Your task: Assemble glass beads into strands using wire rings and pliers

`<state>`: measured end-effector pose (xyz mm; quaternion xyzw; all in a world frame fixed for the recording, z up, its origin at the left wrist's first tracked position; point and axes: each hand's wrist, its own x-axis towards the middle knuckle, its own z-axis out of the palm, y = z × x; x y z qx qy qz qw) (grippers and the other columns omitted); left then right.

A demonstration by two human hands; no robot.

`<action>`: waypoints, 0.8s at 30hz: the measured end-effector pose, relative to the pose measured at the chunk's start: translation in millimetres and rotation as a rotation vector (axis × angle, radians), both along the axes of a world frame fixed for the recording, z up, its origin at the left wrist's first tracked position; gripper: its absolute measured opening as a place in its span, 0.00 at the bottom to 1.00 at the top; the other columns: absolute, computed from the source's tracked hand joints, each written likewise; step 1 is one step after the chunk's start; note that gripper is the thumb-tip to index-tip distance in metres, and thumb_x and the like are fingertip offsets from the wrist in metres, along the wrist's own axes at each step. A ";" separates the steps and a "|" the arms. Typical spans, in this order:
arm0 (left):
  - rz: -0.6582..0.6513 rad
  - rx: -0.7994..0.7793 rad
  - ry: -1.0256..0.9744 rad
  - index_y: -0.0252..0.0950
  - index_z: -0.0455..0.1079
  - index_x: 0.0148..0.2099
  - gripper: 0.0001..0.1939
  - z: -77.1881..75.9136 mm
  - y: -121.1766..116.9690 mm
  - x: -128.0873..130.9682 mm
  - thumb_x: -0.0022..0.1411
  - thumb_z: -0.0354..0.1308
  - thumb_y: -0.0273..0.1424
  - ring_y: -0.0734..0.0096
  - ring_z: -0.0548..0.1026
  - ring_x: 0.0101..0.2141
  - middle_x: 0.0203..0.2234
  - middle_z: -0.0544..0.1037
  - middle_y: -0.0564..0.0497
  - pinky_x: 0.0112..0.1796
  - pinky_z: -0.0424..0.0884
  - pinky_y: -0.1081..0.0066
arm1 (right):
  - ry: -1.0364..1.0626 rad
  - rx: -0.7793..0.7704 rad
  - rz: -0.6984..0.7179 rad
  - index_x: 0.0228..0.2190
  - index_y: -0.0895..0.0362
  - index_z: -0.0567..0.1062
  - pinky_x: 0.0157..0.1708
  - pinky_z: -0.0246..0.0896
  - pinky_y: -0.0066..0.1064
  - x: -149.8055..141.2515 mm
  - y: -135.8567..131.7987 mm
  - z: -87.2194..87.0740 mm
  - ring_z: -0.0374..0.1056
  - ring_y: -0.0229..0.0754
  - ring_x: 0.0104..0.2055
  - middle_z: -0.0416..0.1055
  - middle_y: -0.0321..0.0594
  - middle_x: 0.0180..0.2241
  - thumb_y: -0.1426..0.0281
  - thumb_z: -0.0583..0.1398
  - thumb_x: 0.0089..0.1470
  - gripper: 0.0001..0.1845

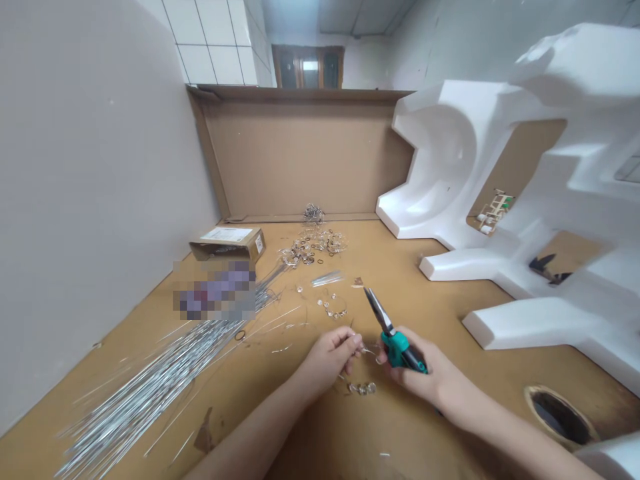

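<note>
My right hand (425,377) is wrapped round the teal handles of a pair of long-nose pliers (387,330), whose jaws point up and to the left. My left hand (333,353) is closed in a pinch on a thin piece of wire (369,351) that runs across towards the right hand's fingers. A short string of clear beads (363,387) lies on the brown board just below both hands. A small ring of beads (333,307) lies a little beyond the left hand.
A large sheaf of straight silver wires (160,380) fans out at the left. A small cardboard box (229,243), loose rings and beads (313,245), a cardboard back wall (300,153), white foam packing (500,193) with dark pliers (547,268), and a hole (560,417).
</note>
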<state>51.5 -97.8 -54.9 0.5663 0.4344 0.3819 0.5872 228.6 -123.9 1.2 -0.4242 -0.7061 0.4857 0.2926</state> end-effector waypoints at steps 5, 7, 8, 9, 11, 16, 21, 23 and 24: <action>-0.028 0.032 -0.009 0.34 0.59 0.26 0.15 -4.4 -2.5 1.9 0.56 0.47 0.41 0.81 0.61 0.17 0.18 0.63 0.57 0.21 0.58 0.78 | -0.158 0.100 -0.006 0.30 0.55 0.64 0.27 0.53 0.26 -5.4 -4.7 6.7 0.56 0.35 0.27 0.62 0.31 0.25 0.76 0.53 0.45 0.07; -0.025 0.028 -0.044 0.35 0.59 0.26 0.15 -1.7 -2.9 1.0 0.57 0.46 0.40 0.81 0.62 0.17 0.18 0.62 0.58 0.21 0.58 0.78 | -0.148 0.099 -0.018 0.30 0.55 0.64 0.29 0.53 0.27 -3.9 -3.8 9.1 0.57 0.36 0.28 0.63 0.32 0.26 0.75 0.53 0.45 0.07; -0.036 0.013 -0.061 0.35 0.59 0.26 0.14 0.5 -3.2 0.3 0.57 0.46 0.40 0.81 0.62 0.17 0.18 0.62 0.58 0.21 0.58 0.78 | -0.131 0.095 -0.022 0.30 0.55 0.64 0.30 0.54 0.27 -2.3 -2.9 9.9 0.58 0.37 0.29 0.63 0.33 0.27 0.75 0.53 0.45 0.06; -0.050 -0.009 -0.076 0.35 0.59 0.27 0.14 2.8 -3.6 -0.5 0.57 0.46 0.40 0.81 0.62 0.17 0.18 0.62 0.58 0.21 0.58 0.78 | -0.110 0.088 -0.025 0.30 0.56 0.64 0.31 0.54 0.28 -0.3 -1.9 10.5 0.59 0.37 0.30 0.64 0.33 0.28 0.74 0.53 0.45 0.06; -0.086 -0.057 -0.093 0.35 0.60 0.27 0.14 7.1 -4.7 -1.8 0.57 0.47 0.40 0.81 0.62 0.17 0.18 0.62 0.58 0.21 0.58 0.78 | -0.073 0.058 -0.026 0.30 0.56 0.64 0.32 0.55 0.29 3.6 0.2 10.8 0.60 0.38 0.31 0.65 0.34 0.29 0.73 0.53 0.45 0.06; -0.095 -0.053 -0.096 0.34 0.62 0.28 0.13 10.3 -6.5 -2.1 0.57 0.48 0.38 0.81 0.62 0.18 0.18 0.62 0.58 0.23 0.59 0.78 | -0.004 0.004 -0.034 0.33 0.56 0.65 0.35 0.55 0.32 7.6 2.1 10.2 0.62 0.41 0.34 0.67 0.38 0.31 0.71 0.54 0.45 0.10; -0.061 -0.122 -0.227 0.34 0.61 0.27 0.13 8.7 -5.7 -0.9 0.57 0.48 0.38 0.83 0.60 0.16 0.17 0.60 0.58 0.21 0.56 0.78 | -0.065 0.041 -0.042 0.34 0.55 0.65 0.34 0.55 0.31 11.4 -0.7 12.5 0.61 0.40 0.33 0.66 0.36 0.30 0.70 0.55 0.46 0.09; -0.044 -0.143 -0.259 0.34 0.61 0.27 0.13 9.1 -5.6 -1.2 0.56 0.49 0.38 0.83 0.60 0.16 0.16 0.61 0.58 0.20 0.55 0.79 | -0.147 0.070 -0.087 0.35 0.55 0.64 0.32 0.55 0.31 17.1 -2.0 11.7 0.61 0.40 0.32 0.66 0.35 0.30 0.69 0.55 0.47 0.10; -0.035 -0.146 -0.266 0.34 0.61 0.27 0.13 9.5 -5.6 -1.4 0.56 0.49 0.38 0.83 0.60 0.16 0.16 0.61 0.58 0.20 0.55 0.79 | -0.183 0.085 -0.109 0.35 0.54 0.64 0.32 0.54 0.31 20.7 -2.6 10.9 0.61 0.40 0.32 0.66 0.35 0.29 0.69 0.54 0.47 0.10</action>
